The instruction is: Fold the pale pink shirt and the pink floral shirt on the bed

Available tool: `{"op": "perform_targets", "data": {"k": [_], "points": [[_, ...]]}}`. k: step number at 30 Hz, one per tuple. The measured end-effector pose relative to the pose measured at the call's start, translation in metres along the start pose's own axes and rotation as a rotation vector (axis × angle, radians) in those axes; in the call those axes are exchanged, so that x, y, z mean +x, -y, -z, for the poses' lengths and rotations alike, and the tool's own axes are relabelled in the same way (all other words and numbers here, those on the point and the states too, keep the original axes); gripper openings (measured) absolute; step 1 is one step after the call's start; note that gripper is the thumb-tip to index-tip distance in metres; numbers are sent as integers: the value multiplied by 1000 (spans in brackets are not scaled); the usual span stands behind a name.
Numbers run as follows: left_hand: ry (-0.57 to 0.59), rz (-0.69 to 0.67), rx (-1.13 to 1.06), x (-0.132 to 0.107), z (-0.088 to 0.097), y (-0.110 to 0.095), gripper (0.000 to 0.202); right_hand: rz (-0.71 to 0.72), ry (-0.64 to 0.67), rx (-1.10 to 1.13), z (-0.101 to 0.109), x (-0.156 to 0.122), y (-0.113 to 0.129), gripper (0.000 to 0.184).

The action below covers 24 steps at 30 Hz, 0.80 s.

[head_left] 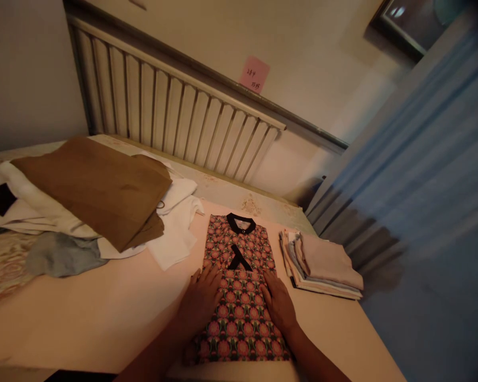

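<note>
A floral-patterned shirt (242, 318) with a black collar lies in front of me, its sides folded in to a narrow strip and its lower part turned up over the chest. Two black bands show crossed just above that folded edge. My left hand (202, 294) lies flat on the shirt's left side, fingers stretched forward near the fold. On the opposite side, my right hand (278, 300) rests with extended fingers along the shirt's right edge. Neither hand grasps the cloth.
To the right sits a stack of folded clothes (326, 265). A loose heap at the left has a brown garment (99, 185) over white and grey ones. Behind the pink-covered surface (143, 302) stands a radiator (175, 111); a blue curtain (430, 212) hangs at right.
</note>
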<state>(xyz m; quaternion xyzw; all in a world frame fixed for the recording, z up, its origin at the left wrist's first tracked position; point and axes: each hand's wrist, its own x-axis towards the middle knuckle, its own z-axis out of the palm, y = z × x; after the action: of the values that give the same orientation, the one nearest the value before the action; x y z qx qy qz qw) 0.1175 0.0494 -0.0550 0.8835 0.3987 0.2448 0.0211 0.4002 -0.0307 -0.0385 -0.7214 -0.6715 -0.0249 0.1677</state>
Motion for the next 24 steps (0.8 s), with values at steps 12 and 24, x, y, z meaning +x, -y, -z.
{"op": "perform_targets", "data": {"k": [12,24], "points": [[-20,-14,14,-2,3,1,43,30,-12,-16,-2,0,-4,48],[43,35,19,0,9,1,43,41,-43,2,-1,0,-5,46]]}}
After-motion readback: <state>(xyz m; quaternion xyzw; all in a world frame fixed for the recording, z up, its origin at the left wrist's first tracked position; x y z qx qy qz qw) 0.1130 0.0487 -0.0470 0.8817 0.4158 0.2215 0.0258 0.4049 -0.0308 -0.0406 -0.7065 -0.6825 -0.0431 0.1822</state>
